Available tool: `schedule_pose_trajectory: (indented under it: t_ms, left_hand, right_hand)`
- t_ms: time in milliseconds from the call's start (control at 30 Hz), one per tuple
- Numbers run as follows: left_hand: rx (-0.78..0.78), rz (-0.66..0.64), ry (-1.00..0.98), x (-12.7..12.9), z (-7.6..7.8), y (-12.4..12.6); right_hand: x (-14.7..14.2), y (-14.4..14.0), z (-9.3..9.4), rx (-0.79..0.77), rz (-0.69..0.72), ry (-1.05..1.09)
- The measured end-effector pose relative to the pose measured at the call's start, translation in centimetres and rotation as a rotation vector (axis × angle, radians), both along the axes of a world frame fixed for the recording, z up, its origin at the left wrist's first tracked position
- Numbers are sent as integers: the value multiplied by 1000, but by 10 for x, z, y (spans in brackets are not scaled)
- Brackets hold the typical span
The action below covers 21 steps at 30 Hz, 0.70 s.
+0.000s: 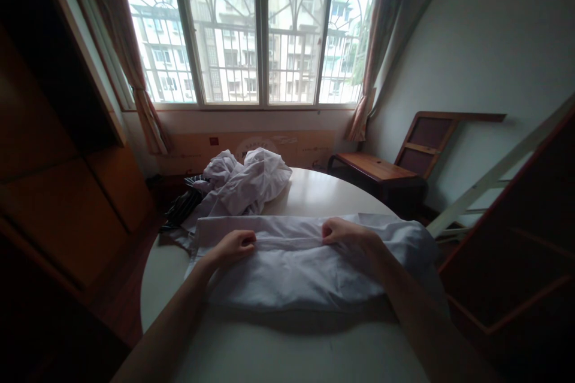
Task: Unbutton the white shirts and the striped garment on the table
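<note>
Inspection runs from the 9 o'clock side of the view to the 3 o'clock side. A dark wooden cabinet point(67, 191) fills the 9 o'clock edge, well apart from the work. The round white table point(287, 347) carries 1 white garment point(291, 263) laid flat, its long axis running 9 o'clock to 3 o'clock across the person, with a raised fold line along its far portion. The left hand point(236, 245) sits on the 9 o'clock part of that fold, fingers curled shut and pinching the cloth. The right hand point(344, 233) sits on the same fold toward 3 o'clock, likewise closed in a pinch on the fabric. Both grips lie on 1 line parallel to the garment's long axis, the bulk of the cloth lying toward 6 o'clock from them, between the hands and the person; neither hand is clearly nearer the garment's middle. At 12 o'clock from the left hand, a crumpled pile of white clothes point(245, 182) lies near the flat garment's far edge; whether they touch cannot be told. A dark striped item point(182, 206) lies just beside the pile at its 9 o'clock side. A wooden chair point(395, 161) stands off the table toward 2 o'clock, well apart. Nothing lies between the 2 hands.
</note>
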<state>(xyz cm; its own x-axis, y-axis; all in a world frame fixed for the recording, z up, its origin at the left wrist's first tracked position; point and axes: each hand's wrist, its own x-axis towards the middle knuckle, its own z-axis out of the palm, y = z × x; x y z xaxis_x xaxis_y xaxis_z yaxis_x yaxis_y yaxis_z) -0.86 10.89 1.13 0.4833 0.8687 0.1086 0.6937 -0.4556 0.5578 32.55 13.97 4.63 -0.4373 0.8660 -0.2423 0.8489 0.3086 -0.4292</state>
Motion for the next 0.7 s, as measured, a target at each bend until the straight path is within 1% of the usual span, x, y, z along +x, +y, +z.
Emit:
schedule_pose_trajectory:
  t_ms: [67, 167, 267, 333, 433, 500, 600, 700]
  left_hand:
    - [30, 20, 28, 3, 3, -3]
    - [125, 50, 69, 14, 8, -9]
    - [235, 78, 60, 36, 10, -15]
    - [281, 73, 50, 54, 8, -17]
    - [286, 45, 68, 77, 2, -19]
    - [267, 53, 76, 85, -3, -19]
    - [253, 78, 74, 89, -8, -21]
    - [287, 86, 74, 88, -10, -22]
  right_hand:
    - [1, 1, -2, -16, -6, 12]
    - [0, 2, -4, -9, 5, 43]
    - [-3, 2, -5, 21, 19, 37]
    - [-6, 1, -5, 52, 27, 28]
    - [-9, 1, -6, 92, 36, 39]
    - [-9, 2, -8, 89, 16, 49]
    - [-6, 4, -10, 56, -31, 59]
    - [-3, 3, -7, 9, -61, 114]
